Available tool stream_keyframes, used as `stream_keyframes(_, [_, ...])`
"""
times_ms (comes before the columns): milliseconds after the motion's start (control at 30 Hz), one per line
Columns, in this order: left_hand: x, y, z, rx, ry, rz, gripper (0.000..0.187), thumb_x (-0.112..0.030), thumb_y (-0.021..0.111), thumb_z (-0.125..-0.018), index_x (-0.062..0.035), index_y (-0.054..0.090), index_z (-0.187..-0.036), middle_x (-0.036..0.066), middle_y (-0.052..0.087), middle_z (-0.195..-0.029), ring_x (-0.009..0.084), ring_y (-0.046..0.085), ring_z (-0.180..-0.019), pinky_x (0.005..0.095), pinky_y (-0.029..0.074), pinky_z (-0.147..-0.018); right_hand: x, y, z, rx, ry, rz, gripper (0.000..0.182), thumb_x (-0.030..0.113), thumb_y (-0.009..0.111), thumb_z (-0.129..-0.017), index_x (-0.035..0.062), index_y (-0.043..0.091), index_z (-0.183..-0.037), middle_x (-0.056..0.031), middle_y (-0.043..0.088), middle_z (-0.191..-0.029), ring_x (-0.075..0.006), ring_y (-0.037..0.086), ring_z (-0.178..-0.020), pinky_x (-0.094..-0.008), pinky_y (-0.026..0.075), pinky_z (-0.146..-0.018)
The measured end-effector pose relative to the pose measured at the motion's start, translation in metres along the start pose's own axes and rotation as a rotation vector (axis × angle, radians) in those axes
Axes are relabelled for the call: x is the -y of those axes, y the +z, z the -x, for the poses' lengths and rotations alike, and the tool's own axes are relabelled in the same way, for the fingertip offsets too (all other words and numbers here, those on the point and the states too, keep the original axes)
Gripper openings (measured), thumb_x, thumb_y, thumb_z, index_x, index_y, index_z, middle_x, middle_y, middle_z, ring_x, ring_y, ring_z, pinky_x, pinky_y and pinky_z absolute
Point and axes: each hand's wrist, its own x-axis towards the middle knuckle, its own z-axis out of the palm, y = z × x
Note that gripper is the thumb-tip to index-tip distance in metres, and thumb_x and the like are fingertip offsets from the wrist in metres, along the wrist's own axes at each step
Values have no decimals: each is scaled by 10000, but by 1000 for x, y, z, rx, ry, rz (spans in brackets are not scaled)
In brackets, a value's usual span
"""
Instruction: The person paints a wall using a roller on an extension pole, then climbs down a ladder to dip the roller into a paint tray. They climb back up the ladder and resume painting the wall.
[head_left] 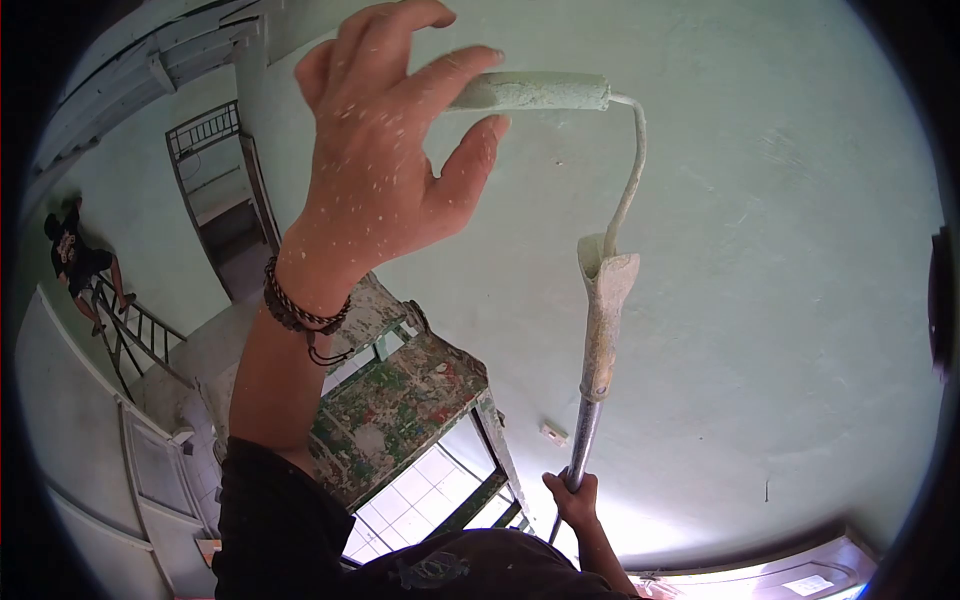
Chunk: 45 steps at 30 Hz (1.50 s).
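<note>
My left hand (385,150), speckled with pale paint, is raised at the upper left. Its thumb and fingers are spread around the near end of a pale green paint roller (540,91); whether they touch it is unclear. From the roller a bent wire frame runs down into a worn, paint-coated handle (603,330), fixed to a metal pole (584,435). My right hand (575,500) is closed around the pole, low in the view. Behind the roller stands a light green wall (760,300).
A paint-spattered platform (400,410) with a ladder-like frame stands below my left arm. At the far left a person (78,255) is up on a ladder (145,335) by the wall. A doorway (225,195) and a wall socket (553,432) show too.
</note>
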Motion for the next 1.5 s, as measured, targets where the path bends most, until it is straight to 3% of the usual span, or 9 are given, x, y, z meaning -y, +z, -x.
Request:
stream_keyframes(167, [12, 4, 7, 117, 36, -5, 266, -150, 677, -682, -94, 664, -941, 56, 531, -1190, 244, 441, -1129, 387, 230, -939, -7, 2, 1, -20, 1, 78, 361, 261, 726, -737, 16, 540, -550, -22, 485, -459, -79, 441, -443, -298, 366, -433])
stream_keyframes(433, [4, -2, 3, 193, -143, 97, 265, -120, 693, -622, -119, 628, -878, 48, 515, -1205, 233, 444, -1129, 402, 227, -947, -5, 3, 2, -31, -7, 89, 377, 274, 721, -738, 13, 529, -545, -28, 485, -457, -91, 434, -441, -308, 360, -433])
stream_keyframes(767, [17, 12, 16, 203, -24, 57, 386, -164, 711, -633, -125, 601, -1002, 59, 500, -1228, 238, 441, -1140, 394, 224, -954, -11, 3, 0, -21, -1, 131, 374, 282, 719, -740, 4, 541, -563, -53, 494, -462, -99, 452, -447, -319, 371, -438])
stream_keyframes(933, [5, -1, 7, 239, -195, 187, 346, -161, 715, -650, -116, 609, -977, 55, 519, -1189, 229, 450, -1132, 389, 226, -951, -6, 3, 2, -40, -32, 131, 382, 291, 716, -740, -1, 544, -566, -62, 493, -461, -110, 443, -440, -329, 372, -438])
stream_keyframes(1033, [9, 8, 12, 201, -116, 157, 376, -156, 751, -605, -118, 605, -950, 48, 521, -1178, 229, 452, -1129, 389, 226, -948, -2, 3, 4, -38, -36, 151, 383, 295, 716, -739, -2, 544, -568, -67, 488, -459, -115, 436, -436, -334, 371, -438])
stream_keyframes(1267, [4, 4, 10, 263, -98, 80, 365, -173, 735, -630, -116, 605, -967, 49, 511, -1198, 240, 444, -1141, 390, 219, -954, -15, 1, 4, -41, -69, 178, 390, 303, 722, -739, 5, 541, -563, -70, 490, -459, -115, 421, -428, -339, 365, -432])
stream_keyframes(1300, [2, 3, 10, 247, -105, 102, 339, -163, 726, -647, -104, 601, -957, 62, 525, -1174, 245, 454, -1130, 395, 234, -949, -16, 3, 5, -45, -67, 176, 390, 303, 722, -739, 5, 541, -563, -70, 490, -459, -115, 421, -428, -339, 365, -432])
stream_keyframes(1367, [-3, 0, 9, 202, -104, 149, 313, -152, 717, -664, -93, 597, -947, 74, 540, -1149, 251, 465, -1119, 400, 250, -943, -15, 5, 5, -76, -59, 112, 370, 167, 736, -752, 36, 492, -507, 6, 451, -441, -65, 383, -431, -303, 316, -404])
stream_keyframes(1500, [-16, -5, -1, -26, -45, 187, 165, -74, 651, -737, -34, 555, -865, 134, 580, -1008, 315, 526, -1008, 406, 342, -877, -54, 1, 1, -141, 19, 139, 346, 253, 776, -731, 43, 553, -570, 31, 476, -491, -60, 409, -488, -276, 383, -453])
